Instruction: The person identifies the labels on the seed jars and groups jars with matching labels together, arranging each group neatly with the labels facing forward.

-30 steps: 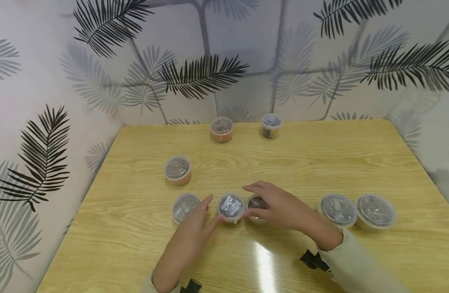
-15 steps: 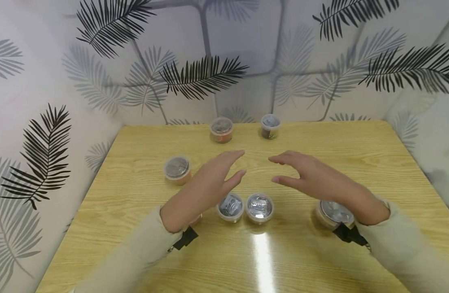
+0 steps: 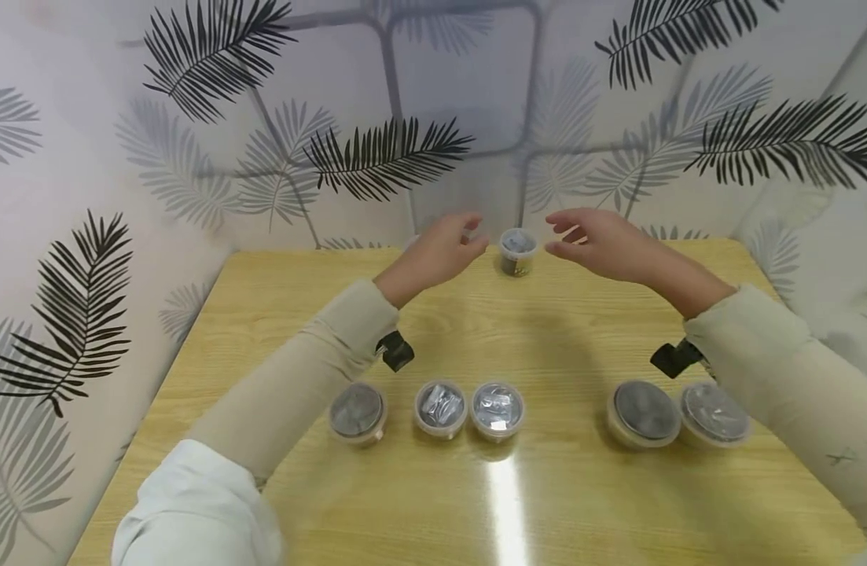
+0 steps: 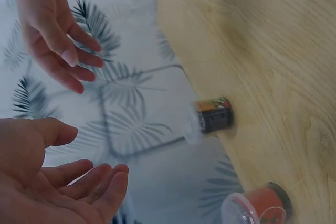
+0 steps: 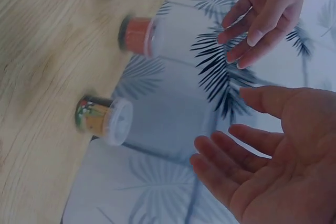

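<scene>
My left hand (image 3: 443,248) and right hand (image 3: 603,244) are raised over the table's far edge, fingers loosely bent and holding nothing. Between them, touching neither, stands a small lidded tub (image 3: 518,251) with a dark, yellow-patterned label. The left wrist view shows that same tub (image 4: 212,116) upright near the edge, apart from my left fingers. A red-labelled tub (image 4: 262,205) stands beside it; in the head view my left hand covers nearly all of it. From the right wrist, the patterned tub (image 5: 102,120) lies left of my right hand (image 5: 283,156).
Nearer me, a row of clear-lidded tubs runs across the wooden table (image 3: 560,487): a left one (image 3: 358,413), a middle pair (image 3: 441,409) and a larger right pair (image 3: 643,414). My left sleeve (image 3: 299,377) crosses the table's left part. A leaf-patterned backdrop (image 3: 461,86) stands behind.
Both hands have left the front tubs, rising and moving forward to either side of the far patterned tub. The front middle pair is uncovered; my left arm now hides the orange tub.
</scene>
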`<control>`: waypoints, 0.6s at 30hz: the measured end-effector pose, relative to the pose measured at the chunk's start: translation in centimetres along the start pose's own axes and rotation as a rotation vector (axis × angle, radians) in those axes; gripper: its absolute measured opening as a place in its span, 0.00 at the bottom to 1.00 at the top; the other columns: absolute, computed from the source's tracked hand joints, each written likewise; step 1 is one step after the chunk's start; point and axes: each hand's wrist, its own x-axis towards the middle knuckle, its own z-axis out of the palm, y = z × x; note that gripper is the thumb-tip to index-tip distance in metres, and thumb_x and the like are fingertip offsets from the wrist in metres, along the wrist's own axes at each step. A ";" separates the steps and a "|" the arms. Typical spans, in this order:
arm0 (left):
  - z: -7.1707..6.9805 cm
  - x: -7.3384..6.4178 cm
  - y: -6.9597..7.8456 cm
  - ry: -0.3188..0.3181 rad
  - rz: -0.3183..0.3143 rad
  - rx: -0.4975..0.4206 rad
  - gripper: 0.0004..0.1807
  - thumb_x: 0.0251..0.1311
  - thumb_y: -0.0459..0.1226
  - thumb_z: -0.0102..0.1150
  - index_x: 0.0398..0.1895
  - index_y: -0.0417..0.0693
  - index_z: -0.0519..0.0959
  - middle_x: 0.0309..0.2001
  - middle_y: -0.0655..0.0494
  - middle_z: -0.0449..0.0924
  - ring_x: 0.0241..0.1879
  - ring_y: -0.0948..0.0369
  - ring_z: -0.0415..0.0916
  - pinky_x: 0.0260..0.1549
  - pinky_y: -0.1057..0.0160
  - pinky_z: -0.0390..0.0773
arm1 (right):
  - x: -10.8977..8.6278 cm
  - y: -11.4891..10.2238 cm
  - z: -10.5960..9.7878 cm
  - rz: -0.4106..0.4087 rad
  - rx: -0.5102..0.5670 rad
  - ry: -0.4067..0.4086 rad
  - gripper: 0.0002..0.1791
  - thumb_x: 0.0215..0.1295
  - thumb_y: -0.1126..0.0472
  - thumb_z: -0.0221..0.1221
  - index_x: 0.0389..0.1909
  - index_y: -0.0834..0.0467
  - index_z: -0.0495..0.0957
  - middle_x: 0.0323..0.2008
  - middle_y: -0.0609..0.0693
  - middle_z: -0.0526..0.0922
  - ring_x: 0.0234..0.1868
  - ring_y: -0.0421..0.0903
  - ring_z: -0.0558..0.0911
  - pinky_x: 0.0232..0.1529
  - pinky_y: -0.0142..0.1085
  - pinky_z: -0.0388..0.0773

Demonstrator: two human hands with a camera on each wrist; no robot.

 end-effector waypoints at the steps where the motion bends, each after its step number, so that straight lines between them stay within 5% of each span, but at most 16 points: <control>1: 0.1 0.7 -0.3 0.003 -0.015 -0.011 0.28 0.69 0.45 0.45 0.69 0.46 0.58 0.65 0.52 0.63 0.55 0.58 0.69 0.51 0.62 0.72 | 0.7 0.3 0.0 0.013 -0.008 -0.001 0.29 0.68 0.55 0.52 0.64 0.66 0.62 0.58 0.66 0.69 0.55 0.60 0.72 0.51 0.53 0.70; 10: 2.5 6.3 -2.4 -0.088 -0.131 -0.144 0.31 0.68 0.46 0.46 0.70 0.44 0.54 0.68 0.49 0.57 0.65 0.55 0.57 0.58 0.58 0.64 | 6.5 4.1 2.1 0.152 -0.014 -0.059 0.32 0.68 0.57 0.52 0.65 0.73 0.56 0.59 0.72 0.64 0.58 0.64 0.68 0.56 0.54 0.65; 18: 4.7 9.9 -3.4 -0.117 -0.192 -0.182 0.34 0.68 0.45 0.46 0.71 0.39 0.51 0.69 0.47 0.54 0.66 0.54 0.54 0.61 0.58 0.61 | 9.6 5.4 4.7 0.352 0.073 -0.155 0.46 0.64 0.55 0.56 0.69 0.72 0.38 0.68 0.70 0.46 0.68 0.64 0.49 0.65 0.53 0.51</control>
